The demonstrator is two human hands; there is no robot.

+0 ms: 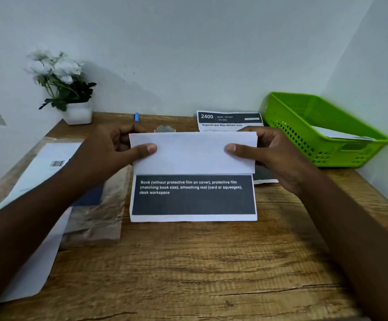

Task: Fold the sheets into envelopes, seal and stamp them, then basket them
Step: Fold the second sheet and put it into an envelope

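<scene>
A printed sheet (193,158) lies at the middle of the wooden desk (188,262), its top part folded down over a dark printed panel with white text. My left hand (116,149) pinches the fold's left end, thumb on top. At the right end my right hand (269,154) pinches it the same way. A green plastic basket (327,144) stands at the back right with a white envelope (341,135) inside.
Another printed sheet (229,121) lies behind the folded one. Clear plastic packaging with a white barcode label (56,163) and loose white paper (33,269) cover the desk's left. A white pot of white flowers (77,113) and a blue pen (136,117) sit by the wall.
</scene>
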